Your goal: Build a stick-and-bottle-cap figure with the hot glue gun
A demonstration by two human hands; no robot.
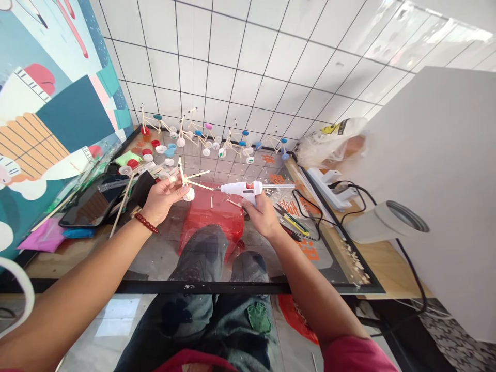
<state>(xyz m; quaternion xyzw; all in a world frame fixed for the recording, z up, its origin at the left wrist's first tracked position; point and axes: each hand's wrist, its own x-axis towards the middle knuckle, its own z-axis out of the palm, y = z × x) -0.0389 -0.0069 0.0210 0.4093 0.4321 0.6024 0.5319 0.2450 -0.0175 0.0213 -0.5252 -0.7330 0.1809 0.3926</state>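
My left hand (161,200) is closed on a small figure made of thin wooden sticks (196,182) with a white bottle cap (189,195) at its base. In my right hand (264,213) is a white hot glue gun (239,189), a clear glue stick (279,186) poking out of its back. The gun's nozzle points left, right at the end of one of the figure's sticks; whether they touch I cannot tell. Below the gun, a short loose stick (211,202) lies on the glass tabletop (155,258).
Several finished-looking stick figures with coloured caps (207,139) stand along the tiled wall. At left lie a black phone (83,201) and loose caps (148,155). A yellow cutter (296,225), black cable (318,206) and power strip (331,188) are at right. A red stool (213,206) shows through the glass.
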